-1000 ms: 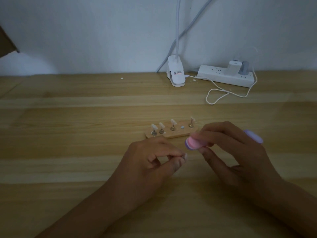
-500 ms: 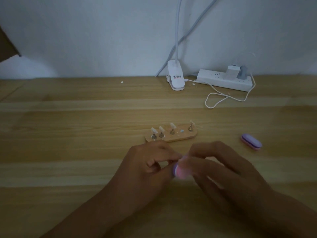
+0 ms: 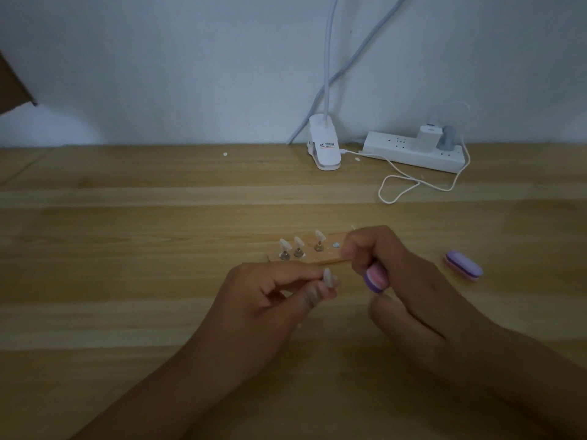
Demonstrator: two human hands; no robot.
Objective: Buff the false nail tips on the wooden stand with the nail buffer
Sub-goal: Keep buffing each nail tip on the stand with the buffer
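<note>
A small wooden stand [image 3: 327, 258] lies on the table with three white false nail tips [image 3: 298, 243] upright on metal pegs. Its right end is hidden behind my right hand [image 3: 403, 281]. That hand grips a purple and pink nail buffer [image 3: 374, 278], end pointing toward me. My left hand [image 3: 270, 300] pinches a single white nail tip [image 3: 327, 277] between thumb and fingers, just left of the buffer with a small gap between them.
A second purple and pink buffer [image 3: 463, 267] lies on the table to the right. A white lamp clip [image 3: 324, 147], a power strip [image 3: 413, 151] and a looped white cable [image 3: 400, 185] sit at the back by the wall.
My right hand has moved the buffer up and right, away from the nail tip that it was against half a second ago. My left hand still holds the tip in the same place.
</note>
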